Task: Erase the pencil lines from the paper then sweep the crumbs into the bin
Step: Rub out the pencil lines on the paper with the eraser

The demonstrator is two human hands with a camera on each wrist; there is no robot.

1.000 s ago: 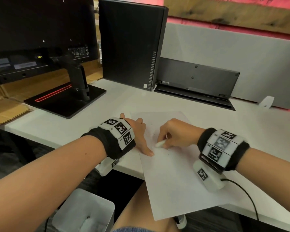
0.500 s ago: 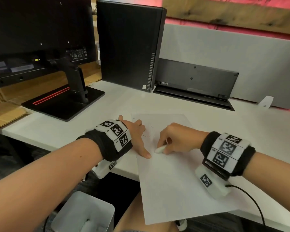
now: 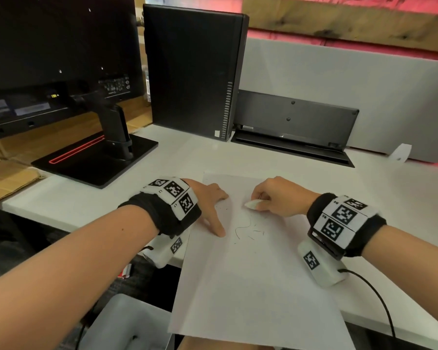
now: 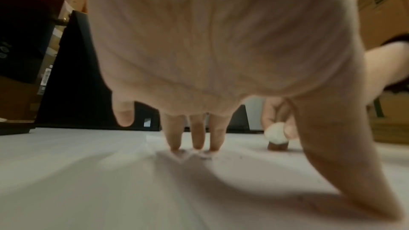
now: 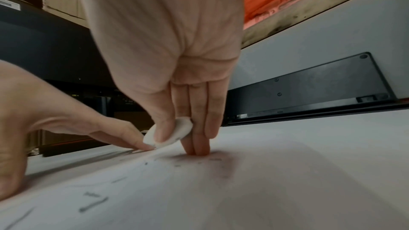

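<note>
Two hands on the paper [image 3: 253, 279]: left hand [image 3: 208, 205] is spread flat, pinning its 9 o'clock edge; eraser [image 3: 252, 204] is pinched in right hand [image 3: 276, 198]. Pencil lines [image 3: 245, 229] remain at 6 o'clock of eraser; short firm strokes are advised, paper kept pinned. Bin [image 3: 127, 324] sits below desk edge.

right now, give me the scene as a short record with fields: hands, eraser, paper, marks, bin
left hand: fingertips and thumb press the paper flat at its left edge
right hand: pinches the eraser, other fingertips touching the sheet
eraser: white, rounded, held just above the page
paper: white sheet, near end overhanging the desk edge
pencil lines: a curved stroke and short dashes remain between the hands
crumbs: dark specks by the right fingertips
bin: pale, below the desk edge at the person's left
</note>
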